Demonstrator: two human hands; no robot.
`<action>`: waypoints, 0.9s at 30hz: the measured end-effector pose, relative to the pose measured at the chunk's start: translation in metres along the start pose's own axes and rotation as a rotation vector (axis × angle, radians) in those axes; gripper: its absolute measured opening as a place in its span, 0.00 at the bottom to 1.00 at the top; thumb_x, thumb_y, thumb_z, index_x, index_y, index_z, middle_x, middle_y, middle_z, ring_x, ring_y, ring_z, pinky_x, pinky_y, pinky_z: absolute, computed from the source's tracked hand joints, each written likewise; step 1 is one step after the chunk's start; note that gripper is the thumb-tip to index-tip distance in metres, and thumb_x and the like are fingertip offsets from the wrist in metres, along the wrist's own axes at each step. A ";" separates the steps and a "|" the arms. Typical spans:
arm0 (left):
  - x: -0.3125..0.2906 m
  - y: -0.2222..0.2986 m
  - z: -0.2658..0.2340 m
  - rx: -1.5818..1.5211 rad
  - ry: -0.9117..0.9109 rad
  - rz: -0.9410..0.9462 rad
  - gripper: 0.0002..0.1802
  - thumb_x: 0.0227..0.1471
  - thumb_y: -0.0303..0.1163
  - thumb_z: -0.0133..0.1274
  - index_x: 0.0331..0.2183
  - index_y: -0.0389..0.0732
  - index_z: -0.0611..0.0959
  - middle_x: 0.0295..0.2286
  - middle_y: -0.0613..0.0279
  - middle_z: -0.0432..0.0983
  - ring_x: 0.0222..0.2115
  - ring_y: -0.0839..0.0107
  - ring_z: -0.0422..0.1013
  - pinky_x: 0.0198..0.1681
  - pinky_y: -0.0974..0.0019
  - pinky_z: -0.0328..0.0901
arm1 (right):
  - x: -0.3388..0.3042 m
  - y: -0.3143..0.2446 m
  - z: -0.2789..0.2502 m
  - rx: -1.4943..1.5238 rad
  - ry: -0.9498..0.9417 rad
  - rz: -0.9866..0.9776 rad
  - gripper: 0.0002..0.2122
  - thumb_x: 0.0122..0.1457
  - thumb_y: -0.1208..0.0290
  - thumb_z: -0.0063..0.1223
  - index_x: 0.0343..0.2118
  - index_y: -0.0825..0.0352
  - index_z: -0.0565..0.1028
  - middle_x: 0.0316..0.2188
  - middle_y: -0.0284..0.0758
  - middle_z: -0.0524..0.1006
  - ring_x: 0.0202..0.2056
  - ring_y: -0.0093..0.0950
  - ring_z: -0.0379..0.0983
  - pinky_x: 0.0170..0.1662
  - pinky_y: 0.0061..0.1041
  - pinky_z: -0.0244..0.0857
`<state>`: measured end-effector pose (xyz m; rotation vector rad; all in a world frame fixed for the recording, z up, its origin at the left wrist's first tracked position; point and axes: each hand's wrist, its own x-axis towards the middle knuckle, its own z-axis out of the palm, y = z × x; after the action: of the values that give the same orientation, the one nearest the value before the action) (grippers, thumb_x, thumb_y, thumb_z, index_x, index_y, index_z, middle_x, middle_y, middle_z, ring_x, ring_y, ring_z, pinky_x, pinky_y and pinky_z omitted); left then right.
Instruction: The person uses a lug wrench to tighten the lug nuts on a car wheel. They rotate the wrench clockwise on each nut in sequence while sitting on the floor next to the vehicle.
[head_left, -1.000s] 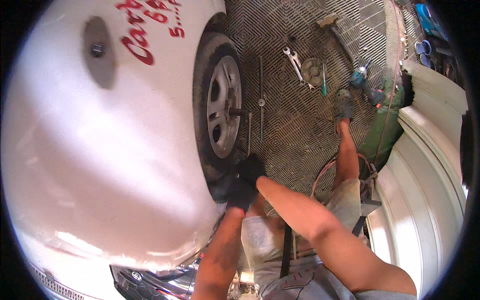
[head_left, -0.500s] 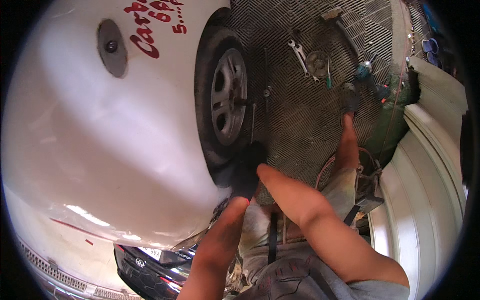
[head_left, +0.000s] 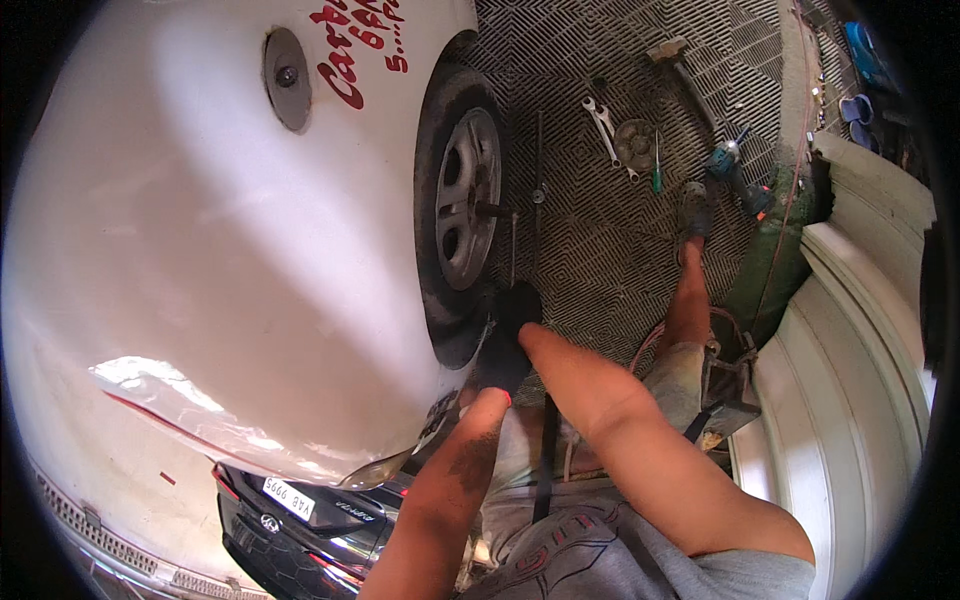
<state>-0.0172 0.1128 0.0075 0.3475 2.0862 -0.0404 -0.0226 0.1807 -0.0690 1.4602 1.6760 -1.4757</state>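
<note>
My right hand (head_left: 519, 305), in a black glove, is closed around the lower end of a long wheel-nut wrench (head_left: 514, 250). Just below and against it, my left hand (head_left: 503, 358), gloved in black too, is closed; its fingers blend into the dark, but it appears to grip the same handle. The wrench runs upward from my gloves to a thick socket end (head_left: 492, 211), which meets the middle of the silver wheel (head_left: 468, 240). A black tyre (head_left: 440, 325) surrounds this wheel, on a white vehicle (head_left: 250, 270) filling the left side.
On the patterned floor lie combination wrenches (head_left: 605, 130), a round metal disc (head_left: 635, 143), a green-handled screwdriver (head_left: 657, 165), a hammer (head_left: 690, 85) and a teal power drill (head_left: 730, 165). A long bar (head_left: 539, 150) lies beside the wheel. My shoe (head_left: 694, 212) stands near the drill.
The view has shifted slightly, so the vehicle and wheel sit farther right. Both gloved hands stay together at the wrench's lower end, and the wrench keeps nearly the same angle.
</note>
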 end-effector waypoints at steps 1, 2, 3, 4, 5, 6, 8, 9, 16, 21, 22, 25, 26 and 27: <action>0.002 -0.004 0.008 -0.017 0.016 0.020 0.28 0.52 0.38 0.55 0.54 0.37 0.75 0.46 0.40 0.77 0.47 0.45 0.73 0.48 0.49 0.69 | 0.020 0.029 0.027 -0.129 -0.031 -0.065 0.20 0.52 0.56 0.56 0.39 0.70 0.81 0.40 0.52 0.80 0.45 0.49 0.77 0.47 0.45 0.71; 0.002 -0.008 0.014 -0.023 0.024 0.039 0.29 0.51 0.37 0.55 0.54 0.37 0.75 0.46 0.40 0.77 0.47 0.45 0.73 0.49 0.49 0.69 | 0.041 0.065 0.059 -0.249 -0.066 -0.121 0.20 0.51 0.57 0.55 0.38 0.70 0.81 0.40 0.52 0.80 0.45 0.49 0.77 0.47 0.45 0.71; 0.002 -0.016 0.021 -0.047 0.032 0.060 0.29 0.52 0.39 0.55 0.54 0.37 0.75 0.47 0.40 0.76 0.48 0.46 0.73 0.50 0.49 0.68 | 0.040 0.069 0.067 -0.263 -0.110 -0.114 0.20 0.51 0.58 0.55 0.38 0.70 0.81 0.40 0.52 0.80 0.45 0.49 0.77 0.47 0.45 0.71; 0.003 -0.020 0.025 -0.066 0.034 0.093 0.28 0.53 0.40 0.55 0.54 0.38 0.76 0.47 0.41 0.76 0.50 0.46 0.72 0.52 0.50 0.66 | 0.040 0.073 0.069 -0.278 -0.146 -0.098 0.19 0.50 0.58 0.55 0.38 0.70 0.81 0.40 0.52 0.80 0.45 0.49 0.77 0.47 0.44 0.71; 0.007 -0.027 0.030 -0.099 0.049 0.121 0.28 0.54 0.42 0.55 0.54 0.38 0.76 0.48 0.41 0.76 0.51 0.47 0.71 0.54 0.50 0.65 | 0.032 0.048 0.041 -0.194 -0.176 -0.022 0.19 0.50 0.59 0.56 0.38 0.70 0.81 0.39 0.52 0.80 0.46 0.49 0.77 0.47 0.44 0.71; 0.007 -0.029 0.034 -0.146 0.037 0.054 0.28 0.53 0.41 0.55 0.54 0.38 0.76 0.48 0.41 0.76 0.51 0.47 0.71 0.54 0.50 0.65 | 0.024 0.031 0.020 -0.107 -0.199 0.056 0.19 0.49 0.59 0.56 0.38 0.70 0.81 0.39 0.52 0.80 0.46 0.49 0.77 0.47 0.44 0.71; 0.011 -0.025 0.033 -0.170 0.039 -0.032 0.28 0.53 0.40 0.55 0.53 0.37 0.76 0.46 0.40 0.77 0.49 0.47 0.72 0.52 0.50 0.66 | 0.016 0.023 0.015 -0.087 -0.093 0.061 0.19 0.49 0.59 0.57 0.38 0.70 0.81 0.40 0.52 0.80 0.46 0.49 0.77 0.48 0.44 0.71; 0.013 -0.023 0.034 -0.159 0.049 -0.057 0.28 0.53 0.40 0.55 0.53 0.36 0.76 0.44 0.40 0.77 0.47 0.46 0.73 0.50 0.49 0.67 | 0.013 0.019 0.012 -0.077 -0.039 0.063 0.19 0.49 0.59 0.57 0.38 0.70 0.81 0.41 0.52 0.80 0.47 0.49 0.77 0.49 0.43 0.71; 0.013 -0.016 0.029 -0.007 0.013 -0.048 0.23 0.55 0.40 0.54 0.46 0.33 0.79 0.38 0.44 0.81 0.39 0.47 0.79 0.43 0.49 0.72 | 0.019 0.019 0.009 -0.048 -0.071 0.101 0.22 0.49 0.58 0.58 0.43 0.71 0.80 0.44 0.53 0.79 0.48 0.49 0.76 0.51 0.43 0.70; 0.021 -0.022 0.044 -0.317 0.066 -0.169 0.18 0.56 0.41 0.53 0.40 0.36 0.82 0.37 0.46 0.81 0.38 0.48 0.79 0.43 0.50 0.72 | 0.037 0.052 0.028 -0.320 -0.167 -0.145 0.23 0.52 0.57 0.54 0.47 0.69 0.79 0.43 0.50 0.80 0.48 0.51 0.75 0.53 0.42 0.69; 0.016 -0.017 0.041 -0.268 0.159 -0.054 0.18 0.57 0.41 0.52 0.40 0.36 0.82 0.37 0.45 0.81 0.38 0.48 0.79 0.43 0.51 0.72 | 0.047 0.068 0.045 -0.383 -0.132 -0.195 0.23 0.53 0.57 0.53 0.48 0.69 0.79 0.43 0.49 0.80 0.48 0.52 0.75 0.54 0.42 0.68; 0.006 -0.006 0.016 -0.190 0.052 0.049 0.19 0.62 0.40 0.48 0.43 0.35 0.81 0.40 0.47 0.81 0.39 0.52 0.78 0.44 0.52 0.71 | 0.038 0.081 0.060 -0.477 -0.028 -0.282 0.22 0.55 0.58 0.52 0.48 0.68 0.78 0.43 0.48 0.80 0.48 0.53 0.75 0.54 0.42 0.68; 0.006 -0.007 0.009 -0.180 -0.055 0.055 0.19 0.64 0.40 0.46 0.44 0.34 0.80 0.41 0.48 0.81 0.40 0.53 0.78 0.44 0.52 0.71 | 0.020 0.057 0.020 -0.557 -0.113 -0.375 0.22 0.55 0.59 0.52 0.48 0.68 0.77 0.43 0.49 0.80 0.48 0.52 0.75 0.54 0.42 0.68; 0.006 -0.010 0.016 -0.153 -0.047 0.094 0.19 0.64 0.40 0.46 0.45 0.34 0.80 0.41 0.48 0.81 0.40 0.53 0.78 0.44 0.52 0.71 | 0.017 0.031 0.014 -0.598 -0.172 -0.449 0.21 0.55 0.60 0.52 0.48 0.68 0.77 0.44 0.49 0.80 0.48 0.52 0.75 0.53 0.43 0.69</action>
<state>-0.0094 0.1021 -0.0069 0.3470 2.0097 0.1648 -0.0037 0.1703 -0.1003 0.6516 2.1700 -1.1023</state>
